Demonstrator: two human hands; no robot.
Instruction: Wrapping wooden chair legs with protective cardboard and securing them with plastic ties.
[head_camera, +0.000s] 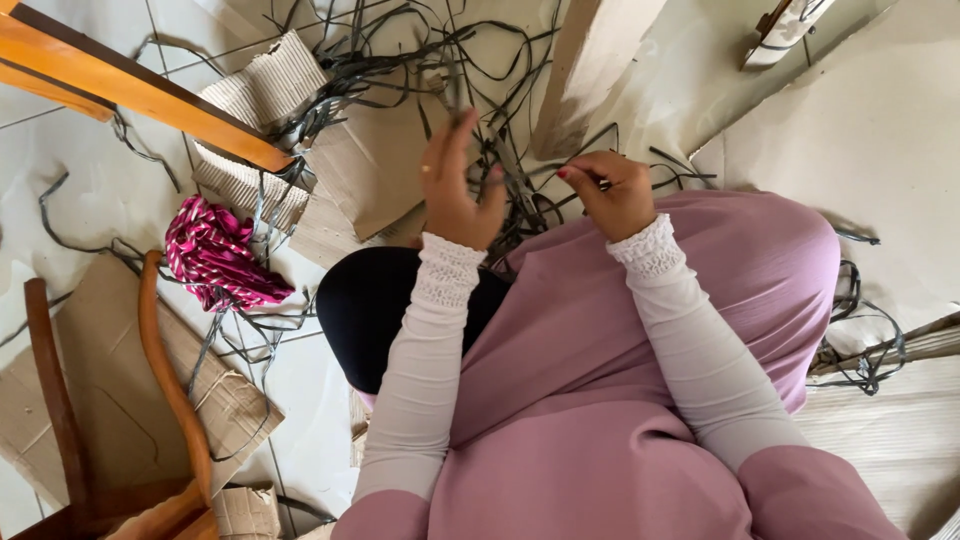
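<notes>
Head view: left hand (455, 185) is lifting with fingers half-curled around dark strips (470, 90) over the floor (90, 190). Right hand (610, 190) is pinching one strip end tight, above the lap, cardboard (370, 170) just beyond.

From my feed this reads as a home room used for handcraft on the ground, not a fitted workshop. The floor (80, 190) is pale glazed tile with thin grout lines. Wooden chair legs (140, 85) cross the upper left, and a curved wooden chair frame (165, 370) lies at lower left. Torn corrugated cardboard pieces (260, 130) are spread flat across the tiles, a loose tangle of dark thin strips (400, 60) is scattered over them, and a bundle of pink striped cloth (215, 255) lies nearby.
</notes>
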